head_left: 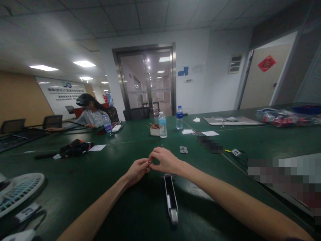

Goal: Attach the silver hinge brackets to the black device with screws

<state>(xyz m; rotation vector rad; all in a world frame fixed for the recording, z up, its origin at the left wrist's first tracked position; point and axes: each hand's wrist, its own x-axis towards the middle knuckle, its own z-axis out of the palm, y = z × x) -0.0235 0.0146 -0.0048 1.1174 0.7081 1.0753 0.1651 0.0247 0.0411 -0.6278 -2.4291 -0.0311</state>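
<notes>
My left hand (136,170) and my right hand (163,159) meet above the green table, fingertips pinched together. Between them is a tiny shiny metal piece (149,162), too small to name. The left thumb and fingers close on it from the left, and the right thumb and forefinger reach it from the other side. Just below my right hand lies a long, narrow white-edged device (171,199) with a dark face. Beyond that hand, to the right, rests a small group of grey metal parts (184,149).
Two water bottles (163,125) (179,117) and a small box (154,130) stand ahead. A black tangled item (75,148) and a white fan (22,190) lie left. Bagged parts (278,117) sit far right. A co-worker (87,112) sits at the far left.
</notes>
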